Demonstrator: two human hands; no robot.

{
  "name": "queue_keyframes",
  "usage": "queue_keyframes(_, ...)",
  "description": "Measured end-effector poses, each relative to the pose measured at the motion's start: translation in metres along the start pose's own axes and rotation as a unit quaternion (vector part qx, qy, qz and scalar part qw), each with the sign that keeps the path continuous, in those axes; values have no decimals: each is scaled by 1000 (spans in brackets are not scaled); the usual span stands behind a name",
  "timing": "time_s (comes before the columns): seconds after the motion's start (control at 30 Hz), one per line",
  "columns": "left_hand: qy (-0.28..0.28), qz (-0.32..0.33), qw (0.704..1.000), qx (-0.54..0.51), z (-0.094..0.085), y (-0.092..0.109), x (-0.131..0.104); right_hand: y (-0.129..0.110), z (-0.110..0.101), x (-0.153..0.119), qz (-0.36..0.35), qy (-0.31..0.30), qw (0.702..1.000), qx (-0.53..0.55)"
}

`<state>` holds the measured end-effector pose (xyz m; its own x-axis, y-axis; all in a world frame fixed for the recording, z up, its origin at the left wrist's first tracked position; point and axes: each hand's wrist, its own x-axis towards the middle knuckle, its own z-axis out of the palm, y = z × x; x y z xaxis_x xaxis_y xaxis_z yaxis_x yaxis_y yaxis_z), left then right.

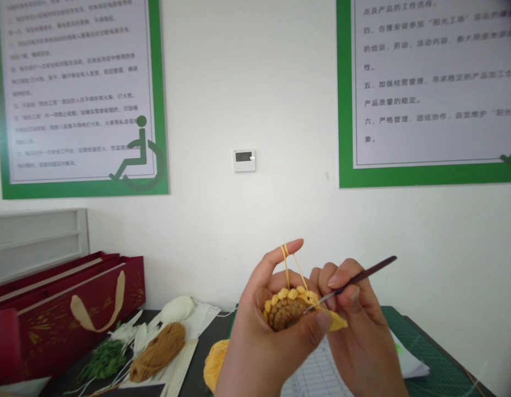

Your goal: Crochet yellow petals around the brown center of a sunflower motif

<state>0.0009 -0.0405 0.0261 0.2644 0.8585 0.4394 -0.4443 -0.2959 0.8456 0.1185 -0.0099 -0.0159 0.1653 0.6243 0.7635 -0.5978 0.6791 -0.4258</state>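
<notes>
Your left hand (pixel 267 344) pinches a round crochet piece (pixel 285 313), brown inside a bobbled yellow edge, and yellow yarn (pixel 287 268) loops over your raised index finger. The piece sits between your hands, above a printed sheet (pixel 315 372). Your right hand (pixel 363 325) grips the dark handle of a crochet hook (pixel 379 266), its metal tip at the piece. Left of them lies a brown skein (pixel 158 353).
</notes>
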Motion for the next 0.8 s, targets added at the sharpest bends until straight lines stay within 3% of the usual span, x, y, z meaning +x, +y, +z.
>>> queue_keyframes(0.13, -3, 1, 1000, 4, -2, 2, 0, 2, 7, -3, 20, 25, 999, 26)
queue_keyframes(0.33, -52, -20, 998, 0, -7, 3, 0, -4, 0, 0, 35, -31, 998, 33)
queue_keyframes(0.7, -84, -31, 996, 10, -9, 1, 0, -13, -12, 1, 15, -56, 998, 0)
queue_keyframes(0.8, -104, -50, 993, 0, -9, 1, 0, -18, -14, -1, 38, -64, 997, -5)
